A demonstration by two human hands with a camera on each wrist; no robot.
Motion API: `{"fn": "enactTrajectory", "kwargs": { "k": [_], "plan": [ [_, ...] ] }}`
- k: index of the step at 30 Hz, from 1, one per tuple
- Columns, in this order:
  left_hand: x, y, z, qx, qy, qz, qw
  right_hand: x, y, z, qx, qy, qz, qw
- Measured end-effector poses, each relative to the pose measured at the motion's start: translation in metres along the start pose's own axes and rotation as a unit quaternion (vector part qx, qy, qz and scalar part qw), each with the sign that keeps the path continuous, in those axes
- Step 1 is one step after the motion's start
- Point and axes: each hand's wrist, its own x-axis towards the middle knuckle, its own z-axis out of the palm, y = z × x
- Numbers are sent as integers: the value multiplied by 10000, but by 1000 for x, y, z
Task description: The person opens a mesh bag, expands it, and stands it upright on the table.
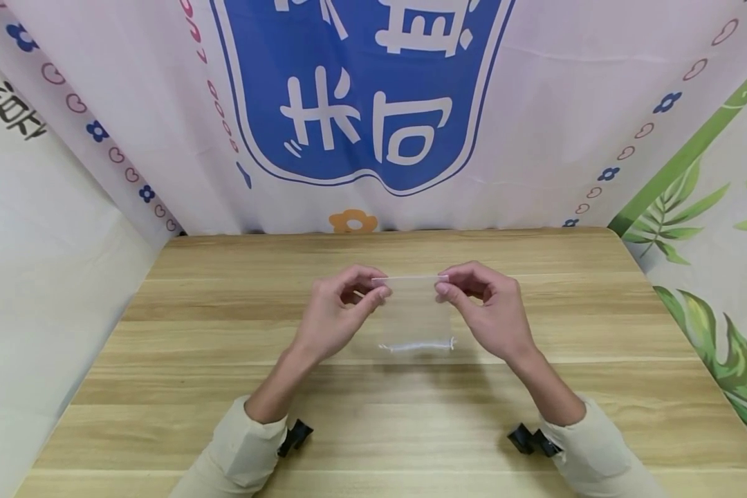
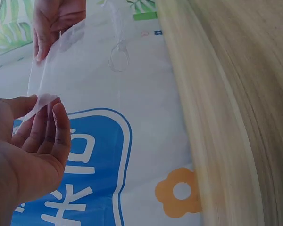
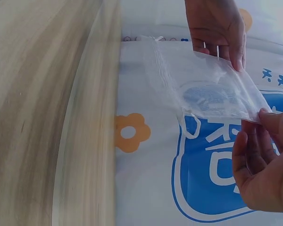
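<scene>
Above the table, a sheer white drawstring pouch (image 1: 415, 315) hangs between both hands. My left hand (image 1: 336, 311) pinches one end of its upper edge between thumb and fingers. At the other end of that edge, my right hand (image 1: 494, 311) does the same. The drawstring end faces my body, and a thin cord loop (image 3: 192, 126) dangles from it in the right wrist view. Through the thin pouch (image 3: 212, 89) the backdrop shows, and I see nothing inside. Some fingertips sit behind the fabric.
Below is a wood-grain table (image 1: 224, 387). A white printed curtain (image 1: 554, 138) with a blue emblem stands along its far edge. Black wrist mounts (image 1: 295, 437) sit at the cuffs of both light sleeves (image 1: 597, 443).
</scene>
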Motion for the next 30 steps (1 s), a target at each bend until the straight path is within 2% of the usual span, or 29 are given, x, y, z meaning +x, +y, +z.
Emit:
{"fn": "enactTrajectory", "kwargs": {
  "k": [8,14,25,30],
  "plan": [
    [2,2,-3,-145,87,72,9998,1,0,-2,117,-30,84,9999],
    [2,2,-2,-44,204,96,9997,1,1,-3,155,-141,130,9997],
    [0,3,1,208,363,191,9989,0,1,-1,29,32,353,9994],
    [-1,4,4,170,378,132,9991,-1,0,0,86,-7,306,9995]
  ]
}}
